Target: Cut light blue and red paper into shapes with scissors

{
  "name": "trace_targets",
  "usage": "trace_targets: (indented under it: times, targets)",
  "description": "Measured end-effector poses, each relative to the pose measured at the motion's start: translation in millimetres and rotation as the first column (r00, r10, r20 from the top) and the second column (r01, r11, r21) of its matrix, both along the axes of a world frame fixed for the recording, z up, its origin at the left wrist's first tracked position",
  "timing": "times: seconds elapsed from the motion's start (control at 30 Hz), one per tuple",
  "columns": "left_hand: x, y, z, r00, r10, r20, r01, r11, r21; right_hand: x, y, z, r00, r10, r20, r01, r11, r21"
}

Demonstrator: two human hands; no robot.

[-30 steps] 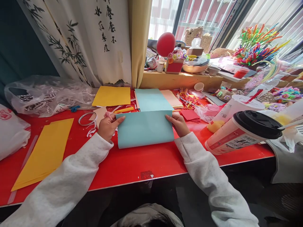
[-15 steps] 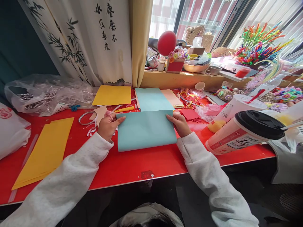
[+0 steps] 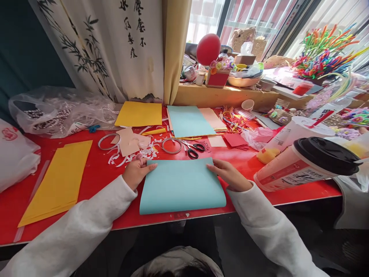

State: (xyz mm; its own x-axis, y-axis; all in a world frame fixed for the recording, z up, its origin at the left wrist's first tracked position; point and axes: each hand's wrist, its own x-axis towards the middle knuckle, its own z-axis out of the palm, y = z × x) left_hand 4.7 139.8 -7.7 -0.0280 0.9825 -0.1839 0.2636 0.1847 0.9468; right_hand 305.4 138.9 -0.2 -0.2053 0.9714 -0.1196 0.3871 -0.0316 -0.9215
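Broad red desk (image 3: 95,200), littered with craft scraps. Near its front edge, dead centre: pale blue sheet (image 3: 181,188), seemingly doubled over, rounded fold at 6 o'clock, loose edges at 12. At 3 o'clock of that, tilted black-lidded cup (image 3: 305,165); at 9 o'clock, well apart, yellow sheets (image 3: 57,184).

At the sheet's 10 o'clock corner, left hand (image 3: 136,174): fingers curled in, thumb laid on top, nipping the corner. At the 2 o'clock corner, right hand (image 3: 230,176): fingers stretched onto the paper; pinching or merely pressing, cannot tell.

Just beyond, at 12 o'clock, scissors (image 3: 193,149) and a tape ring (image 3: 172,146), apart from the sheet.

Judged light, thin, limp, easily creased; apt to slide on the smooth top and spring open at the fold. Best taken at the far corners, both layers pinched together.
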Motion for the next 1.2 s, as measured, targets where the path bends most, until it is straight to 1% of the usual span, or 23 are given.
trace_targets:
  times: [0.03, 0.07, 0.1, 0.13, 0.17, 0.2, 0.27, 0.33, 0.4, 0.43, 0.53, 0.67, 0.8, 0.9, 1.03, 1.2]
  targets:
    - [0, 1, -1.6, 1.0, -0.004, 0.002, 0.004, 1.0, -0.006, 2, -2, 4.8, 0.996, -0.021, 0.083, 0.013, 0.996, 0.091]
    - [0, 1, -2.7, 1.0, -0.008, 0.007, 0.008, 1.0, -0.013, 4, -4, 11.2, 0.984, -0.06, 0.169, 0.026, 0.981, 0.194]
    - [0, 2, -3.4, 1.0, -0.013, 0.013, 0.013, 1.0, -0.019, 4, -7, 18.6, 0.963, -0.1, 0.25, 0.021, 0.954, 0.3]
    - [0, 2, -3.8, 1.0, -0.015, 0.016, 0.016, 1.0, -0.022, 4, -11, 26.5, 0.932, -0.132, 0.338, -0.012, 0.92, 0.392]
    - [0, 3, -4.0, 1.0, -0.015, 0.015, 0.015, 1.0, -0.022, 2, -15, 34.2, 0.9, -0.139, 0.414, -0.074, 0.886, 0.457]
    - [0, 3, -4.2, 1.0, -0.011, 0.008, 0.011, 1.0, -0.018, -2, -21, 40.9, 0.871, -0.115, 0.477, -0.161, 0.851, 0.5]
    - [0, 3, -4.2, 1.0, -0.005, -0.003, 0.005, 1.0, -0.015, -12, -32, 49.3, 0.815, -0.018, 0.579, -0.356, 0.773, 0.526]
    - [0, 2, -4.0, 1.0, -0.001, -0.005, 0.001, 1.0, -0.019, -25, -42, 50.0, 0.74, 0.069, 0.669, -0.515, 0.698, 0.498]
    - [0, 2, -3.9, 1.0, -0.001, 0.001, 0.001, 1.0, -0.028, -37, -48, 44.8, 0.666, 0.117, 0.737, -0.613, 0.649, 0.45]
    - [0, 2, -3.9, 1.0, -0.003, 0.005, 0.004, 0.999, -0.033, -41, -51, 41.0, 0.637, 0.131, 0.76, -0.641, 0.637, 0.428]
    - [-1, 2, -5.1, 1.0, -0.02, 0.013, 0.02, 0.999, -0.041, -45, -53, 29.2, 0.589, 0.139, 0.796, -0.67, 0.636, 0.384]
    - [-5, 1, -8.1, 0.999, -0.027, -0.026, 0.026, 0.999, -0.042, -39, -54, 15.8, 0.554, 0.144, 0.82, -0.671, 0.661, 0.337]
    - [-4, -1, -8.2, 0.998, -0.019, -0.066, 0.016, 0.999, -0.045, -36, -56, 4.3, 0.53, 0.187, 0.827, -0.67, 0.69, 0.274]
    - [-2, -2, -5.9, 0.996, -0.02, -0.087, 0.015, 0.998, -0.062, -37, -58, -1.7, 0.536, 0.192, 0.822, -0.657, 0.707, 0.264]
    - [-2, -2, -5.8, 0.994, -0.035, -0.104, 0.026, 0.996, -0.083, -38, -59, -5.2, 0.556, 0.174, 0.813, -0.638, 0.716, 0.283]
    - [-6, -1, -10.7, 0.997, -0.058, -0.053, 0.051, 0.992, -0.114, -36, -59, -6.6, 0.591, 0.151, 0.792, -0.619, 0.714, 0.326]
